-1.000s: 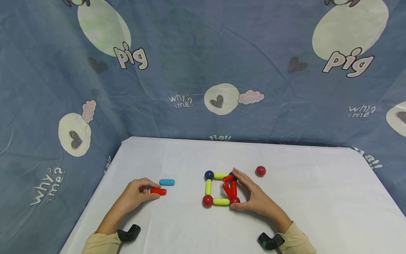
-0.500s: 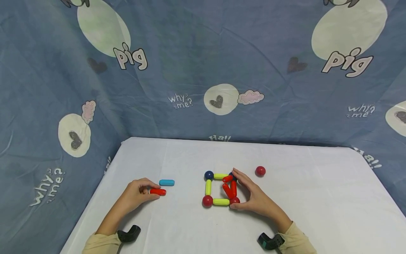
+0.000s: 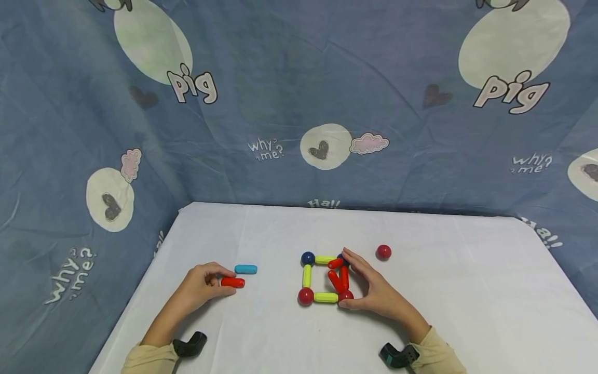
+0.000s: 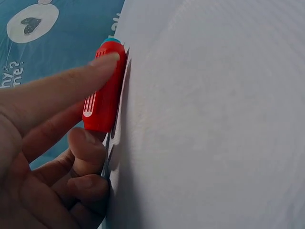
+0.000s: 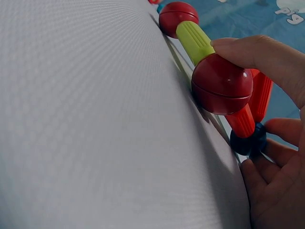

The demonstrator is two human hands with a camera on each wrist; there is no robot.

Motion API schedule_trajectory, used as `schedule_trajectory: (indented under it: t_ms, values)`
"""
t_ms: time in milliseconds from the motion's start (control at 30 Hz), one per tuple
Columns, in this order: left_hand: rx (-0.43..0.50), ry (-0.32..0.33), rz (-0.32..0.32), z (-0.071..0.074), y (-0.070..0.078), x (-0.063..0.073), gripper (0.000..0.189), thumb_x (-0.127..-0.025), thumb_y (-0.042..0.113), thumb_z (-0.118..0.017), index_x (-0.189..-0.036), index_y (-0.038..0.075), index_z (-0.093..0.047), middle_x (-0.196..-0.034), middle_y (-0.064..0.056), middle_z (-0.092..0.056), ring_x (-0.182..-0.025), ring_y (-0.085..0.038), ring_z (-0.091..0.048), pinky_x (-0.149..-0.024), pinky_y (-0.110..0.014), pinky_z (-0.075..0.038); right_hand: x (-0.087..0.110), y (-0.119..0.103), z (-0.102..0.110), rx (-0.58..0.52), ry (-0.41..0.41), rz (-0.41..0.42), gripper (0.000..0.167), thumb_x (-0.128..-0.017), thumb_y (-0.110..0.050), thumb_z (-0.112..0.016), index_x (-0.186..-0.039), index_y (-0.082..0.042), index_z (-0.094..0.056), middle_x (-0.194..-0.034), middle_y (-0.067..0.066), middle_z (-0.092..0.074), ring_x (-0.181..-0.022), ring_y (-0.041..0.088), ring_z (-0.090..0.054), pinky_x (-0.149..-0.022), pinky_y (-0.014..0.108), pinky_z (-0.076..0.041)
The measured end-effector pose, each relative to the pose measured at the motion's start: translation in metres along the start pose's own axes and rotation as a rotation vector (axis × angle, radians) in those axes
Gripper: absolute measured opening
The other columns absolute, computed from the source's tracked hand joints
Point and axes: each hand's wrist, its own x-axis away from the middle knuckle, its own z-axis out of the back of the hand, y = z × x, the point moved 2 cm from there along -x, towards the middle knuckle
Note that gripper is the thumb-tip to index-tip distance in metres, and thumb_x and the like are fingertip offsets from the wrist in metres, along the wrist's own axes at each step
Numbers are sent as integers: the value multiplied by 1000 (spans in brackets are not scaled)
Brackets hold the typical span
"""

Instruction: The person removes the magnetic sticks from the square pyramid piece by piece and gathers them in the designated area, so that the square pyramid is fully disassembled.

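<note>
My left hand (image 3: 203,285) pinches a red magnetic rod (image 3: 233,282) low over the white table, thumb on the near side. In the left wrist view the thumb lies across the ribbed rod (image 4: 106,90). A square of magnetic rods and balls stands mid-table, with yellow rods (image 3: 325,297) on three sides and a red rod (image 3: 344,278) on the right. My right hand (image 3: 376,291) grips that right side, thumb on the near red ball (image 5: 221,83), fingers at the far blue ball (image 5: 248,139). Two more red rods (image 3: 335,281) tilt up from these corners.
A light blue rod (image 3: 245,269) lies just beyond the left hand's red rod. One loose red ball (image 3: 384,252) sits behind the right hand. The white table (image 3: 261,337) ends at a blue printed cloth (image 3: 280,182) along the back and left.
</note>
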Motion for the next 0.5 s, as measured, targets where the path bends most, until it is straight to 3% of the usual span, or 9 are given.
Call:
schedule_trajectory:
  t_ms: [233,433,500]
  values:
    - [-23,44,5,4,7,1,34,-78,21,-91,-107,8,-78,-74,-2,-62,-56,-5,-49,-52,-23,-44,0,-1,1,0,-5,0,105,-75,-35,-92,-161,-15,-35,-170,7,-30,-156,33,-31,-118,55,-34]
    - [-3,76,-54,3,31,-1,35,-80,26,-90,-109,11,-78,-77,-6,-61,-56,-5,-48,-50,-24,-40,1,-1,1,3,1,-2,106,-74,-34,-93,-161,-15,-36,-170,6,-31,-156,30,-32,-119,52,-35]
    - [0,76,-80,0,41,-3,38,-80,26,-90,-112,11,-77,-85,-8,-66,-59,-5,-50,-51,-24,-41,1,0,1,7,-1,-1,105,-75,-35,-92,-161,-16,-35,-170,6,-30,-156,29,-31,-120,48,-36]
